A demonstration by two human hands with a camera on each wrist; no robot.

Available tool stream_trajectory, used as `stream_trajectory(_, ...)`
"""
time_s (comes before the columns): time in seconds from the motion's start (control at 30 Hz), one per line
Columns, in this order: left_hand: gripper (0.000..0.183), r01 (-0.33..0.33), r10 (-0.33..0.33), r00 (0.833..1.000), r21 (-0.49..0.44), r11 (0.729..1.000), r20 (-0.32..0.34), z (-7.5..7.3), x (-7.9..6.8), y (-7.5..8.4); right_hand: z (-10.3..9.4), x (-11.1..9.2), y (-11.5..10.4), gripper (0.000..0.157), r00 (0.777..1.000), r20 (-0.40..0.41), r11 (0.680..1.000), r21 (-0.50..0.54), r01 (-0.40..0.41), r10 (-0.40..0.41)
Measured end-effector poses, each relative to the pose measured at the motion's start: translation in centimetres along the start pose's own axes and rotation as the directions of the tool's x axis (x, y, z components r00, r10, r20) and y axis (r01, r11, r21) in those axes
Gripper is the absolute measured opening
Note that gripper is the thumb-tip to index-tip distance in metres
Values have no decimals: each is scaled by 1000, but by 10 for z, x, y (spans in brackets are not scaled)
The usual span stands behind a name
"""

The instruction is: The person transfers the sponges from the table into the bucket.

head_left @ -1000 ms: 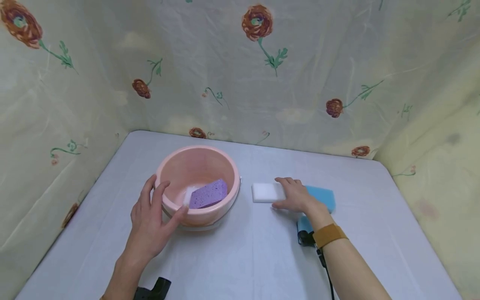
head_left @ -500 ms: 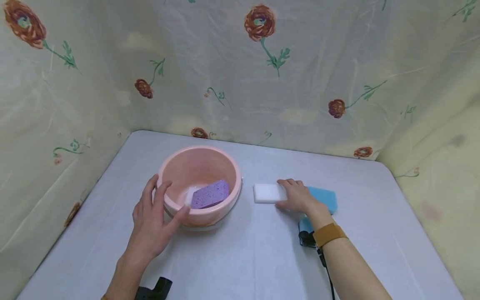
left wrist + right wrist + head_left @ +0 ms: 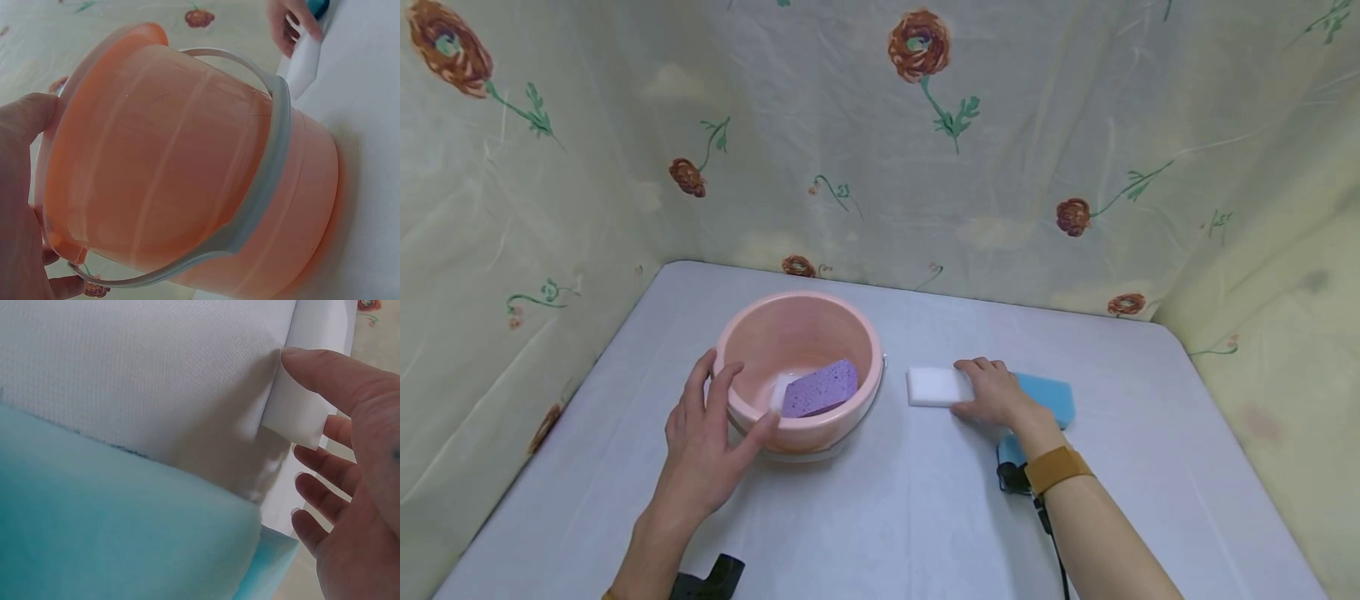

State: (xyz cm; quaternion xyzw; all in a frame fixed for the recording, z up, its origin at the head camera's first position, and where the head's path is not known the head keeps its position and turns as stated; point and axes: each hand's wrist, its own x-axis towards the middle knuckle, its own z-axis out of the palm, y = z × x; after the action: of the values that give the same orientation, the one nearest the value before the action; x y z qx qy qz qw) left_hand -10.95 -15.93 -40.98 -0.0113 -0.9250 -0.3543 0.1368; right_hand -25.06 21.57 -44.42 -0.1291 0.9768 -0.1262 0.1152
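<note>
A pink bucket [image 3: 797,437] with a grey handle [image 3: 262,169] stands upright on the left half of the table. My left hand [image 3: 700,454] grips its near-left rim, thumb and fingers spread along the edge. Inside the bucket lies a purple sponge [image 3: 820,390], and a white piece [image 3: 779,390] shows partly beside it. To the right, a flat white sponge block [image 3: 934,387] lies on the table. My right hand [image 3: 996,393] pinches its right end, thumb on the near side and fingers on the far side.
A blue sponge [image 3: 1051,398] lies just right of my right hand; another blue piece [image 3: 1011,450] shows beneath the right wrist, partly hidden. A black wrist camera [image 3: 1013,477] hangs there with its cable. Flowered curtains [image 3: 880,167] enclose the white table [image 3: 880,517].
The head view shifted slightly between the first and second frames. Both hands, the bucket and the sponges stay where they were.
</note>
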Motion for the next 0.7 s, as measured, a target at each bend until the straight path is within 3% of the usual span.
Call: stream_trajectory(0.7, 76, 16, -16, 1000, 8, 1000, 9, -1, 1, 3, -13, -3, -7, 68, 997, -63, 999, -19, 36, -38)
